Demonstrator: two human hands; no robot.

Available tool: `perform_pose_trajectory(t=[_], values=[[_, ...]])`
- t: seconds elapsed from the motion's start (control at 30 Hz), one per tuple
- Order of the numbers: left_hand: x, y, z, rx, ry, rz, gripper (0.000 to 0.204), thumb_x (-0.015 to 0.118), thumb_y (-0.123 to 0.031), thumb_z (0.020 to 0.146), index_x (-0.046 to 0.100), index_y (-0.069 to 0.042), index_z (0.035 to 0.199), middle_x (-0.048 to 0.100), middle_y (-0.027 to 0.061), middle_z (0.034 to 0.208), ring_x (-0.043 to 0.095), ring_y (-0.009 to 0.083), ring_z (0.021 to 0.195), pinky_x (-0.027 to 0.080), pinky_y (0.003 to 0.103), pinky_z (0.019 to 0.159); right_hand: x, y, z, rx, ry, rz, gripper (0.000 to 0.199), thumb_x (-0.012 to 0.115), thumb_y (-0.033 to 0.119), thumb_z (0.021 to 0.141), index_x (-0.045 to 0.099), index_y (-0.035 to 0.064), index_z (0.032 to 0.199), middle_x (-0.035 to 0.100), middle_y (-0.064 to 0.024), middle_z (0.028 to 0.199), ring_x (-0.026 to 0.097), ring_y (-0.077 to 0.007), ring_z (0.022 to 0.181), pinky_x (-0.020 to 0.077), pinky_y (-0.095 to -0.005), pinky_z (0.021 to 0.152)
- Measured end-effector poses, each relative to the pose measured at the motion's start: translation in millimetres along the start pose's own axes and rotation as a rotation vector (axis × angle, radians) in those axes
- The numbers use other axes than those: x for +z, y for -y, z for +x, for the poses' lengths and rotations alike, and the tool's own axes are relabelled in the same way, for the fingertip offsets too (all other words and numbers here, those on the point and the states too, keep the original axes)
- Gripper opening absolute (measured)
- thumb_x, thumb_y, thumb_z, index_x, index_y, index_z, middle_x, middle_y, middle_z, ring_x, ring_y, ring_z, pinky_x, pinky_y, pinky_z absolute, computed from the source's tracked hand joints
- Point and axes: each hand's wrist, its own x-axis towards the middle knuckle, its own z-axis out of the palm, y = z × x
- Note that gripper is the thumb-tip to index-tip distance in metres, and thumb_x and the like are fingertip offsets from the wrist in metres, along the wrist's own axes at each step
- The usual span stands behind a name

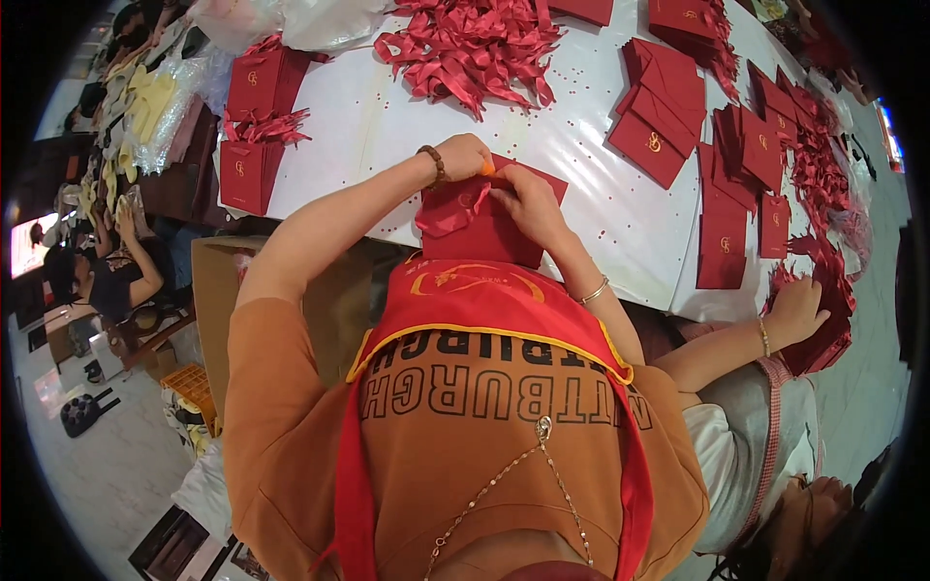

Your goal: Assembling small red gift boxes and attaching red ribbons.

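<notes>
A red paper gift bag point(499, 237) lies at the near edge of the white-covered table, in front of my red apron. A shiny red ribbon point(450, 219) loops over its left part. My left hand point(461, 160), with a beaded bracelet at the wrist, is closed at the bag's far edge. Something small and orange point(487, 168) shows by its fingertips; what those fingers grip is hidden. My right hand point(531, 203) rests over the bag's right part, thumb and fingers pinching the ribbon close to the left fingertips.
Red ribbons point(475, 48) are heaped at the far middle. Red bags stand at the left point(249, 174) and lie in stacks at the right point(659, 121). Small red dots are scattered over the table point(387, 107). A co-worker's hand point(799, 312) is over red bags at the right. An open cardboard box point(218, 290) stands left below the table.
</notes>
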Motion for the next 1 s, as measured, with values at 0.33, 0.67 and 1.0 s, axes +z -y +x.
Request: perform_pose_trajectory(t=[0.33,0.67,1.0], values=[[-26,41,4,-0.249,-0.294,0.039,0.026,0.049,-0.023,0.079,0.061,-0.003,0.091,0.061,0.0124,0.077,0.06,0.0231,0.068,0.046,0.032,0.066,0,3,3,0.057,0.077,0.075,0.018,0.06,0.009,0.077,0.052,0.0034,0.093,0.056,-0.0145,0.086,0.054,-0.0335,0.081,0.0437,-0.0386,0.068],[-9,21,-4,-0.11,-0.139,-0.347,0.027,0.048,-0.025,0.088,0.06,-0.005,0.1,0.043,-0.004,0.058,0.035,0.0051,0.049,0.029,0.02,0.044,-3,-4,2,0.052,0.121,0.103,0.015,0.058,0.007,0.08,0.053,0.0014,0.093,0.058,-0.0111,0.082,0.055,-0.0217,0.072,0.0439,-0.03,0.065],[-20,20,13,0.058,-0.092,0.03,0.025,0.055,-0.028,0.085,0.06,-0.004,0.09,0.044,-0.0024,0.051,0.039,0.0074,0.044,0.03,0.023,0.041,1,4,6,-0.016,0.163,0.105,0.018,0.058,0.007,0.077,0.051,0.0015,0.093,0.054,-0.0172,0.083,0.053,-0.0348,0.079,0.043,-0.0383,0.068]])
